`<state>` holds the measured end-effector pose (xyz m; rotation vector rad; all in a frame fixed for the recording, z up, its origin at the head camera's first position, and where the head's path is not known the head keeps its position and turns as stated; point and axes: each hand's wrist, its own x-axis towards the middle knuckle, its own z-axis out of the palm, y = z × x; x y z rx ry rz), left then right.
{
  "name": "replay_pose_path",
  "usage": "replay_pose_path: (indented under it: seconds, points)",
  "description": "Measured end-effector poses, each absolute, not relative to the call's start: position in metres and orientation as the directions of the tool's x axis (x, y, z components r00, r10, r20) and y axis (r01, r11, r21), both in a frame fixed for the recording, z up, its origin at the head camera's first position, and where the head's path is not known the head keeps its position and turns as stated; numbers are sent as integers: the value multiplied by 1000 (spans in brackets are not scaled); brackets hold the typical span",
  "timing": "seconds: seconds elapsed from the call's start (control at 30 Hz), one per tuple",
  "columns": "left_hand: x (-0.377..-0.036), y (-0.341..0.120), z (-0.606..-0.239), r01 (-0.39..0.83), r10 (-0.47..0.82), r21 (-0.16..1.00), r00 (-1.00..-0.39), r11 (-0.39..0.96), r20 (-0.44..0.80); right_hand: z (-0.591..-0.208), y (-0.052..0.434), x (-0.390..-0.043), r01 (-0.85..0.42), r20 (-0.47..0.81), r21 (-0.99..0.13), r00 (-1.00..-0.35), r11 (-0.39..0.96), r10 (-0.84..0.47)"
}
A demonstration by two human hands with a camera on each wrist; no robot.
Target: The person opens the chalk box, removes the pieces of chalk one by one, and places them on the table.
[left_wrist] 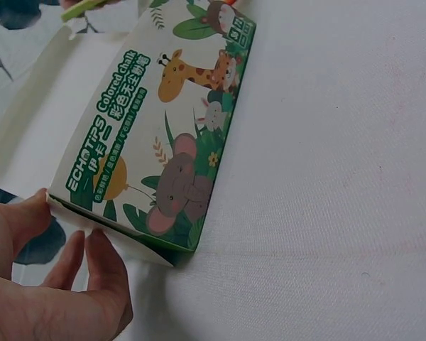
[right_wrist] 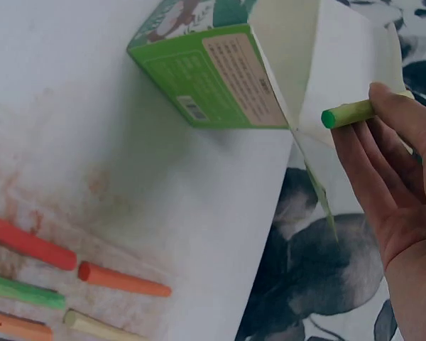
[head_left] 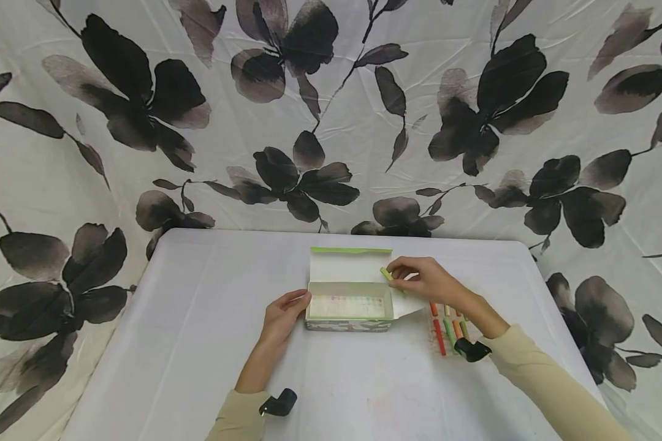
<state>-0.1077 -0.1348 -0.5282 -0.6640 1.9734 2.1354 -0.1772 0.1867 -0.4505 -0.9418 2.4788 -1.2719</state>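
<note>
A chalk box (head_left: 349,325) with a green-and-animal print, marked "Colored chalk", sits with its lid raised; only its pale inner floor shows inside. At its left end my left hand (head_left: 283,320) holds the side flap and edge with thumb and fingertips (left_wrist: 103,259). My right hand (head_left: 427,280) is over the box's back right corner. Between its thumb and fingers it pinches a yellow-green chalk stick (right_wrist: 349,114), green at the near end. Below the right wrist, several chalk sticks lie in rows, among them a red one (head_left: 439,337) and an orange one (right_wrist: 121,279).
A white cloth covers the table (head_left: 198,294), with reddish chalk dust (right_wrist: 92,185) near the sticks. The box's right end flap (head_left: 408,304) sticks out. Behind the table hangs a floral curtain (head_left: 364,122). Each wrist wears a black camera.
</note>
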Motion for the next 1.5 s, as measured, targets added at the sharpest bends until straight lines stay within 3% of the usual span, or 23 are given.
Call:
replay_pose_path:
  seconds: [0.53,1.23,1.5]
  points:
    - [-108,-135,-528,-412,-195,906,-885,-97,-424,-450,243,-160,-283,66,-843,-899,458,-433]
    - [-108,-135,-528,-420,-193,902,-881,-98,-431,-479,311,-125,-194,73,-823,-968,534,-239]
    - [-109,-136,-529,-416,-180,904,-886,-98,-427,-496,332,-106,-100,4,-809,-986,579,-164]
